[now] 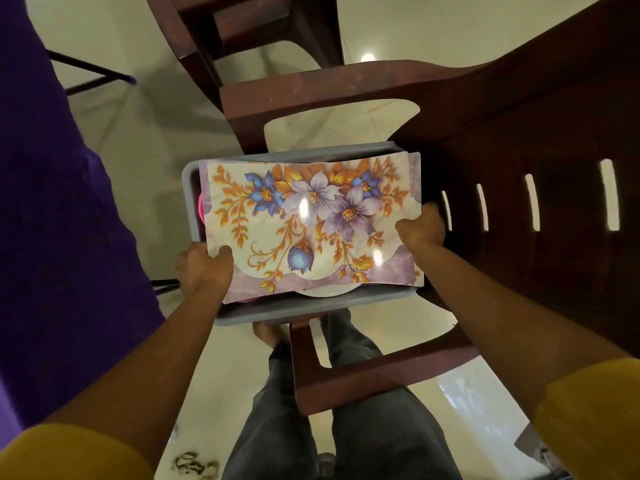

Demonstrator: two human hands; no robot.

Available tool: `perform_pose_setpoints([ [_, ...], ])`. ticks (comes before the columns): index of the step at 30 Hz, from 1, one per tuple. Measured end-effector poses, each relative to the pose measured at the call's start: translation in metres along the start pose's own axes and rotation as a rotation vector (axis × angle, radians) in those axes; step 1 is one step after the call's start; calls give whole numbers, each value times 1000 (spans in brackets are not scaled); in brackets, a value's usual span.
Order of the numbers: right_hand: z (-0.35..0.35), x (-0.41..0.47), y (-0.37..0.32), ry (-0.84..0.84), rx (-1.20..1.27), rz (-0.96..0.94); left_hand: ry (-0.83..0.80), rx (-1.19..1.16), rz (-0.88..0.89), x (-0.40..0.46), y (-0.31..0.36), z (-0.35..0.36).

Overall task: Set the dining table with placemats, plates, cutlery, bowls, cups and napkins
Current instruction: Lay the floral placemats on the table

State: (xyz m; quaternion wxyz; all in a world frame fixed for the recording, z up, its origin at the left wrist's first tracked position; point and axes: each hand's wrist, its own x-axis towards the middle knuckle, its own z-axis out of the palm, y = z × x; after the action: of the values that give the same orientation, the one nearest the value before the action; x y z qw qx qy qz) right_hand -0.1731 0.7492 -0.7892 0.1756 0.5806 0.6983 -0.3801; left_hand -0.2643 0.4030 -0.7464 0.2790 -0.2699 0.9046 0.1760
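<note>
My left hand (204, 270) and right hand (420, 227) grip floral placemats (311, 223) over a grey tub (294, 310) on a chair (519, 202).

The placemat (311, 223) is glossy cream with blue and lilac flowers, orange-gold leaves and purple marbled corners. It sits over a grey tub (294, 308), with something pink (201, 209) peeking out at 9 o'clock. The chair (519, 202) is dark reddish brown, the cloth (52, 202) at 9 o'clock deep purple, sleeves (588, 417) mustard yellow.
</note>
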Motion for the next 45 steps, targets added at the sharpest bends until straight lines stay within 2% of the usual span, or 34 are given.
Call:
perform_pose_setpoints([
  [7,-14,-10,6,-88,184,24,-175,-240,69,-11,6,0],
  [13,-33,-28,8,-194,362,64,-382,-425,-8,-19,12,1],
  [19,-72,-53,20,-190,463,-6,-440,-518,5,-50,14,-17],
  [24,-112,-81,19,-253,572,-82,-369,-667,-18,-79,-6,-69],
  [31,-132,-143,-26,-516,589,-309,-202,-873,75,-132,-66,-149],
  [36,-121,-201,-79,-649,544,-465,-88,-1022,67,-153,-140,-192],
  [45,-38,-355,-155,-814,395,-713,294,-1295,40,-178,-280,-274],
])
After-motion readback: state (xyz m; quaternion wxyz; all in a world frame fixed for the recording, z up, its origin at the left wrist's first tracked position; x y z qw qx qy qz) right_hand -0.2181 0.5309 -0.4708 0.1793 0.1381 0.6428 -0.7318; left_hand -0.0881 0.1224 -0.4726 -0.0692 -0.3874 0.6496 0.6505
